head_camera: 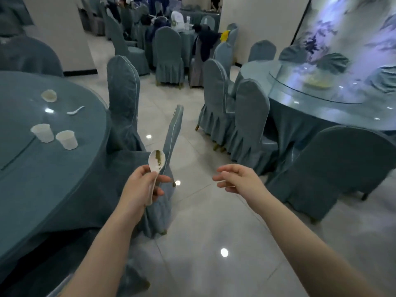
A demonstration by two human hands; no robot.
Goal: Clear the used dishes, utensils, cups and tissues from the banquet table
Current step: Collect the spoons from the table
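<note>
My left hand grips the handle of a white soup spoon with green-brown food smeared in its bowl, held upright over the aisle. My right hand hangs beside it with relaxed, loosely curled fingers and holds nothing. On the round banquet table at the left stand two white cups. Farther back on it lie a second white spoon and a small dirty white dish.
Covered chairs stand along the table's right side. A tiled aisle runs ahead between them and another round table with a glass turntable and a plate of leftovers. More chairs ring it.
</note>
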